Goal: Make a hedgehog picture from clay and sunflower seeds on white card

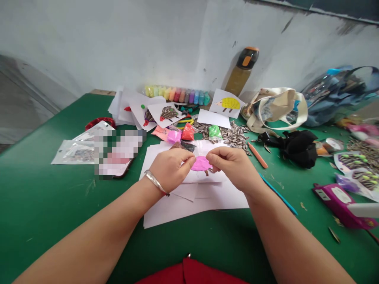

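My left hand (171,165), a silver bangle on its wrist, is closed in a pinch at the left edge of a flat pink clay oval (201,163). Opposite it, my right hand (232,163) has thumb and forefinger pressed together near the oval's upper right. What either pinch holds is too small to make out. The oval appears against a white paper sheet (192,177), with a short brown strip (206,172) below it. Behind the hands lie clay packets in pink (174,136), red (187,132) and green (214,132).
Loose sunflower seeds (235,136) spread behind my right hand. An orange stick tool (257,155) and a blue one (280,195) lie to the right. A phone (121,154) rests at left. A bottle (242,71) and a cloth bag (275,108) stand by the wall.
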Demonstrator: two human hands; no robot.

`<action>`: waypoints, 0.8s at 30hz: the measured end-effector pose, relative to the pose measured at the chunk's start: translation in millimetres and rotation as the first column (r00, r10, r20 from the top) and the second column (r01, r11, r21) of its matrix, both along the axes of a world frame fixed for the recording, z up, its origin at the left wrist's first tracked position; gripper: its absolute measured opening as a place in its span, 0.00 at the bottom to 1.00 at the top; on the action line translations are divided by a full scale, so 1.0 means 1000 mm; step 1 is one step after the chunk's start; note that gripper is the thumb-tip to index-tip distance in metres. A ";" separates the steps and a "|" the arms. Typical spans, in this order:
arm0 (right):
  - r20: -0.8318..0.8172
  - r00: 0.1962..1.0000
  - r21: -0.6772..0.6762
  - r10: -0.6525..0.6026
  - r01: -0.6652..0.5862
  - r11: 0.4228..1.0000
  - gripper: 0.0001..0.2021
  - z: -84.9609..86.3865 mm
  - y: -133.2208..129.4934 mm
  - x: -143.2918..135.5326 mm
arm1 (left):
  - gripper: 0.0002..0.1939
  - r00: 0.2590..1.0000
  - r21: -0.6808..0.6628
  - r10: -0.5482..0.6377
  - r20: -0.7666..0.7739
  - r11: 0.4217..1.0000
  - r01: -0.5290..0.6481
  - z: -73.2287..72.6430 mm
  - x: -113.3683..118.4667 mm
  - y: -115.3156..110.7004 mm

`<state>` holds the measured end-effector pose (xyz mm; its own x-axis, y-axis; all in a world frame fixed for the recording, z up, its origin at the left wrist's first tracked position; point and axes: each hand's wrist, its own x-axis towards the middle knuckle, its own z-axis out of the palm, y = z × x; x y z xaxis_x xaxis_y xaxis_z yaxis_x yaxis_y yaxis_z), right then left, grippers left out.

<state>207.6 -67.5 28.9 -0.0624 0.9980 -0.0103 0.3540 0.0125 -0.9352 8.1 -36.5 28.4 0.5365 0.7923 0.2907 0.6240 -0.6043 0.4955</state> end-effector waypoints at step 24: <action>0.482 0.871 0.173 0.097 -0.203 0.964 0.11 -0.016 -0.004 -0.010 | 0.13 0.895 0.037 -0.129 -0.427 0.986 0.159 -0.010 0.000 0.007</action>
<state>197.5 -71.2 12.4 -0.2527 0.9583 0.1335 0.7245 0.2789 -0.6304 8.4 -29.5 18.2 0.7276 0.6831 0.0631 0.6685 -0.7266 0.1586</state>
